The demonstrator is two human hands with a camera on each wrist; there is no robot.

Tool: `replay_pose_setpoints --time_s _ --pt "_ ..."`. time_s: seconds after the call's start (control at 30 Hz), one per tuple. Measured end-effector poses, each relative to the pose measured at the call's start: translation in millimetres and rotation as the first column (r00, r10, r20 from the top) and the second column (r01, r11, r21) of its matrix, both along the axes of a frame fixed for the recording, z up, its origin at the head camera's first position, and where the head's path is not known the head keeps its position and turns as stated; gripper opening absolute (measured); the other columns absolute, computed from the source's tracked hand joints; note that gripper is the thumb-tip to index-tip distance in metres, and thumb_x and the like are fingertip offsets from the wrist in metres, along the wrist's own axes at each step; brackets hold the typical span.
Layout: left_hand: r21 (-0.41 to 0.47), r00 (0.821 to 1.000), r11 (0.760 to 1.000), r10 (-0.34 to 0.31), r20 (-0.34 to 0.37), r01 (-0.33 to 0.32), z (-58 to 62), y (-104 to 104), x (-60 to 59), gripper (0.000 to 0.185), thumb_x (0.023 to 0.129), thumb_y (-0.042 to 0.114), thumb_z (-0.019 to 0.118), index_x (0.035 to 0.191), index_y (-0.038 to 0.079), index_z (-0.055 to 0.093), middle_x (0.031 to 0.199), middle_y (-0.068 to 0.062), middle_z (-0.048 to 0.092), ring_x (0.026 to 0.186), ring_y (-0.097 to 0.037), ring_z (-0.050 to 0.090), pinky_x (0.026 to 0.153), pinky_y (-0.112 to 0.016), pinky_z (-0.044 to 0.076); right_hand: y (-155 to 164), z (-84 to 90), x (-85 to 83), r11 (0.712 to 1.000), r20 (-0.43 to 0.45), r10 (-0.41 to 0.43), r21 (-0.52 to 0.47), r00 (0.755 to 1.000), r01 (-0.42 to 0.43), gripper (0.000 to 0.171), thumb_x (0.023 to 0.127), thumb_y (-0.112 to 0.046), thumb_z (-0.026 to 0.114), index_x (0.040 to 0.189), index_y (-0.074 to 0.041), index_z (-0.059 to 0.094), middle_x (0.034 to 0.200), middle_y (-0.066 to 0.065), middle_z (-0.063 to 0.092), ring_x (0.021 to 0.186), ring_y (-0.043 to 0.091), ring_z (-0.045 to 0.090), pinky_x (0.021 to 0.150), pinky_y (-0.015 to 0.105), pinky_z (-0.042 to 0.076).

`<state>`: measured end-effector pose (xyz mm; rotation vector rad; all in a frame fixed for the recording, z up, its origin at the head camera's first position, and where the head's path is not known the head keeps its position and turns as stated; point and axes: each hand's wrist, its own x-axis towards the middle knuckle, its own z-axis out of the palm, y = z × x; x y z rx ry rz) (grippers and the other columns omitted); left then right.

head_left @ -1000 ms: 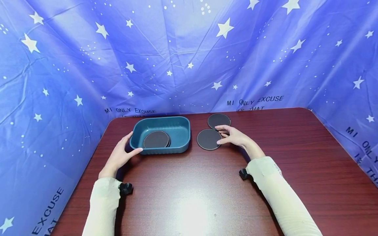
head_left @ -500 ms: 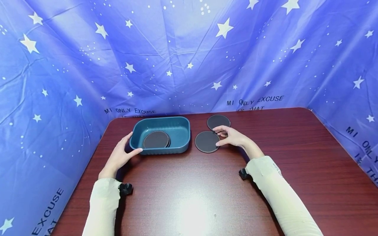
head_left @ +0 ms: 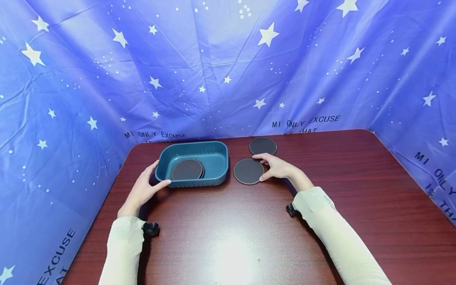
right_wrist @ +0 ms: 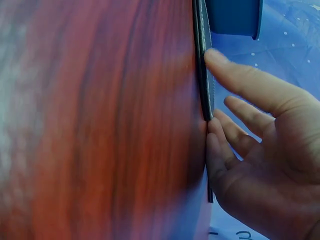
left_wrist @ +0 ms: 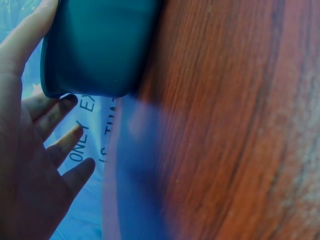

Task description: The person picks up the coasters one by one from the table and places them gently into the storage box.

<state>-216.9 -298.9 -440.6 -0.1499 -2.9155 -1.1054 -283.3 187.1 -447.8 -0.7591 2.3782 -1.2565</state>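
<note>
My left hand (head_left: 140,191) holds the left front corner of a teal rectangular basin (head_left: 199,183); its thumb lies on the front rim and its fingers reach along the left wall. Inside the basin a small stack of round dark coasters (head_left: 187,169) lies flat. My right hand (head_left: 279,167) pinches the nearer coaster (head_left: 248,171) at its right side, thumb on the near edge and fingers at the far edge. That coaster rests on the table, and its side looks layered in the right wrist view. Behind it lies another dark round coaster (head_left: 263,145), just beyond my right fingers.
The glossy reddish-brown table (head_left: 228,221) reflects a bright light near its front. A blue star-printed curtain (head_left: 228,71) hangs round its back and sides. Black wrist mounts (head_left: 151,229) are at both cream sleeves.
The nearer coaster has shifted a little left and toward me with my right hand. My right thumb has gone from the coaster's top to its edge. My left hand has stayed on the basin.
</note>
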Motion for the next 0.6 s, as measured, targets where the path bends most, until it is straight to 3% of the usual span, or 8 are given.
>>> replay_pose_setpoints --time_s 0.3,0.47,0.6 --pt "0.005 1.0 1.0 -0.001 -0.005 0.001 -0.2 0.6 1.4 0.097 0.087 0.046 0.075 0.16 0.012 0.021 0.16 -0.021 0.033 0.148 -0.042 0.028 0.118 -0.065 0.025 -4.0 2.1 3.3 0.998 -0.135 0.051 0.045 0.989 -0.045 0.088 0.072 -0.004 0.081 0.149 0.0 0.038 0.143 0.027 0.04 0.123 0.045 0.043 0.102 0.054 0.042" --pt "0.004 1.0 1.0 -0.002 -0.01 0.002 0.1 0.8 1.0 0.096 0.087 0.046 0.074 0.16 0.011 0.022 0.159 -0.021 0.033 0.148 -0.042 0.029 0.118 -0.065 0.025 -13.5 5.6 1.0 0.993 -0.093 0.038 0.111 0.995 -0.027 0.096 0.07 0.001 0.076 0.154 -0.004 0.031 0.141 0.026 0.039 0.125 0.044 0.031 0.104 0.058 0.03" --pt "0.005 1.0 1.0 -0.003 -0.009 0.003 -0.6 0.4 0.7 0.096 0.087 0.047 0.074 0.16 0.011 0.022 0.16 -0.02 0.032 0.148 -0.042 0.028 0.118 -0.066 0.025 -20.8 7.2 -0.1 0.985 -0.085 0.025 0.171 0.996 -0.01 0.098 0.069 0.003 0.073 0.155 -0.005 0.028 0.137 0.025 0.04 0.121 0.042 0.03 0.101 0.055 0.029"
